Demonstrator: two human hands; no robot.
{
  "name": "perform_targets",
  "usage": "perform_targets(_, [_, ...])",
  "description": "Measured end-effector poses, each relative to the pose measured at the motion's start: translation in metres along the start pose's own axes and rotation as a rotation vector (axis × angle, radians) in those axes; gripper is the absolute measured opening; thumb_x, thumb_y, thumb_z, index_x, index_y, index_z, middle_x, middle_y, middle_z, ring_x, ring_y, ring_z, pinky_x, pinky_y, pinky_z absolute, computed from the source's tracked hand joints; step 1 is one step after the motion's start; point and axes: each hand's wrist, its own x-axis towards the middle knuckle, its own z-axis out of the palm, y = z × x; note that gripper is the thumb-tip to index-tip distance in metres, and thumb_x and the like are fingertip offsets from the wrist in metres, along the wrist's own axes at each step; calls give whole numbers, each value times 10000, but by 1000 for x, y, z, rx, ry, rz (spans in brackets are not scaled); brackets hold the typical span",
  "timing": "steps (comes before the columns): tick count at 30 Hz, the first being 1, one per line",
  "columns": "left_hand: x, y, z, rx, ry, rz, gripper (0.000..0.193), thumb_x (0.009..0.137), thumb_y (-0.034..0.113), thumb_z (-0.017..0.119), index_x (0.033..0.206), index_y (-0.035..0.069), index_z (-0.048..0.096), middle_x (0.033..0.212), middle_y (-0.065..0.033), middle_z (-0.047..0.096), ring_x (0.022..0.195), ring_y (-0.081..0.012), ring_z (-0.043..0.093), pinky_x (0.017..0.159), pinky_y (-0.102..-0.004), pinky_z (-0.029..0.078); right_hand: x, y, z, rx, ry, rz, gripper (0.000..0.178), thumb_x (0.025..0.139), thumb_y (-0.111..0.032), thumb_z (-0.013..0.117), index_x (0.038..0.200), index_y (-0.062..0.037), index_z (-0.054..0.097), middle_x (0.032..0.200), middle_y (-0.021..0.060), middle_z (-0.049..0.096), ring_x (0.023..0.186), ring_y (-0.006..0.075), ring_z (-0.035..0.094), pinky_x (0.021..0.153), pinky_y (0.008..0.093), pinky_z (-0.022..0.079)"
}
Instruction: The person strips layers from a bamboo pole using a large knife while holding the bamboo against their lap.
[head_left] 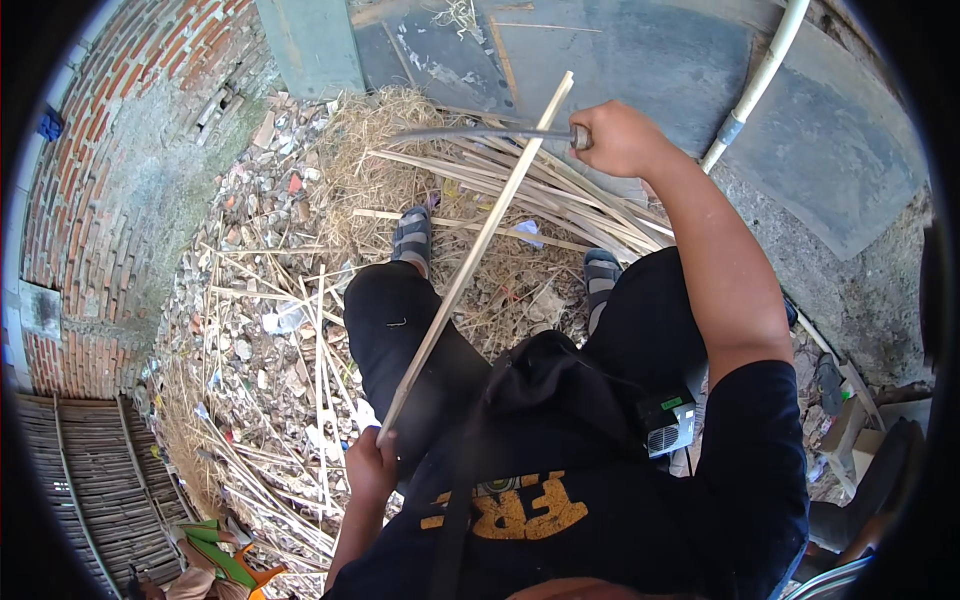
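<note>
My left hand [371, 465] is closed round the near end of a long, pale bamboo strip [470, 260]. The strip slants up and away to the right, past my left knee. In my right hand [622, 138], at the far side, is the handle of a machete [460, 132] with a long, thin, slightly curved dark blade pointing left. That blade crosses the strip near its far end; whether it cuts in, I cannot tell. Beyond my feet lies a pile of cut bamboo strips [590, 205] on dry shavings [375, 130].
More loose strips [320, 385] lie over rubble at my left. A brick wall [110, 190] rises on the left, with a bamboo slat panel [85, 480] below it. Grey sheets [640, 60] and a pale pipe [755, 85] stand ahead. Another person [205, 565] is at lower left.
</note>
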Motion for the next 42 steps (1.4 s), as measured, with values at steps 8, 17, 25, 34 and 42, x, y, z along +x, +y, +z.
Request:
perform_targets(8, [-5, -9, 10, -276, -3, -95, 279, 889, 234, 697, 787, 8, 569, 589, -146, 560, 526, -290, 572, 533, -407, 432, -13, -33, -15, -45, -123, -84, 226, 775, -225, 727, 960, -98, 698, 868, 161, 705, 873, 374, 672, 758, 482, 533])
perform_targets(17, [-1, 4, 2, -240, 157, -124, 281, 875, 227, 720, 796, 8, 564, 599, -125, 608, 539, -238, 617, 535, -361, 473, -11, -31, -11, 17, -7, -124, 196, 780, -245, 737, 904, -108, 670, 784, 146, 689, 813, 364, 673, 730, 480, 533])
perform_targets(25, [7, -17, 12, -81, 90, 16, 455, 913, 422, 651, 792, -5, 549, 610, -183, 591, 584, -374, 618, 559, -437, 471, -6, -35, -2, -82, -71, -105, 220, 798, -287, 728, 933, -122, 674, 793, 140, 697, 838, 370, 679, 743, 490, 539])
perform_targets(34, [18, -15, 2, -158, -17, 68, 570, 952, 521, 557, 706, 9, 524, 558, -198, 543, 557, -437, 586, 525, -467, 442, -2, -35, 6, -25, -69, -110, 220, 799, -290, 727, 945, -128, 698, 831, 158, 706, 844, 378, 676, 749, 487, 536])
perform_targets(42, [23, -12, -1, -239, -76, 94, 572, 981, 498, 535, 706, -3, 545, 560, -180, 556, 518, -355, 595, 509, -421, 436, 16, -9, 20, 142, -38, -16, 247, 787, -241, 717, 980, -87, 707, 895, 178, 711, 863, 375, 680, 777, 474, 539])
